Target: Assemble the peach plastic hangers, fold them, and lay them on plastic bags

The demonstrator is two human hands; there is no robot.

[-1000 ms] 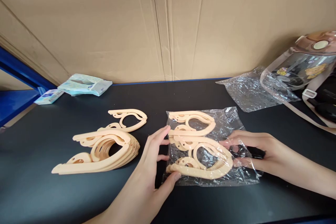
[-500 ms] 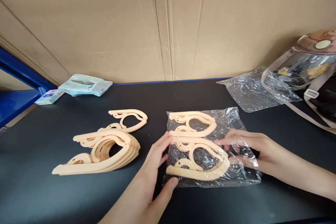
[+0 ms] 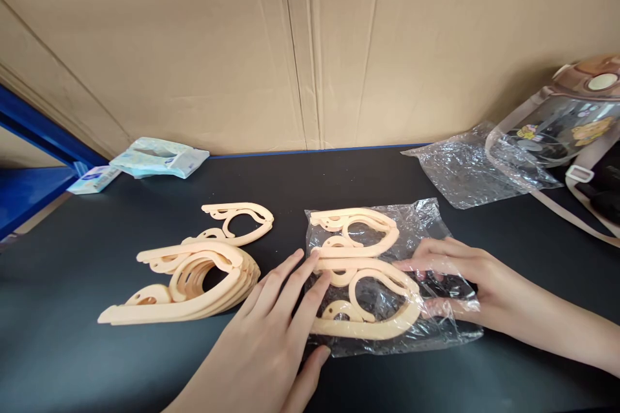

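Observation:
A clear plastic bag [image 3: 426, 226] lies on the black table [image 3: 339, 174] with peach swan-shaped plastic pieces [image 3: 368, 284] inside it. My left hand [image 3: 276, 322] lies flat with its fingers stretched onto the bag's left edge and the pieces. My right hand [image 3: 460, 277] presses on the bag's right side, with film over the fingertips. Left of the bag sits a stack of the same peach pieces [image 3: 194, 281], and a single piece [image 3: 239, 222] lies behind the stack.
A crumpled clear bag [image 3: 460, 168] and a wrapped bottle with a brown lid [image 3: 566, 116] lie at the back right. Tissue packs [image 3: 155, 158] sit at the back left by a blue shelf frame [image 3: 29, 135]. A cardboard wall [image 3: 290, 45] stands behind.
My left hand has moved from the bag's left edge onto the bag, fingers now flat over the pieces. The right hand has shifted slightly left along the bag.

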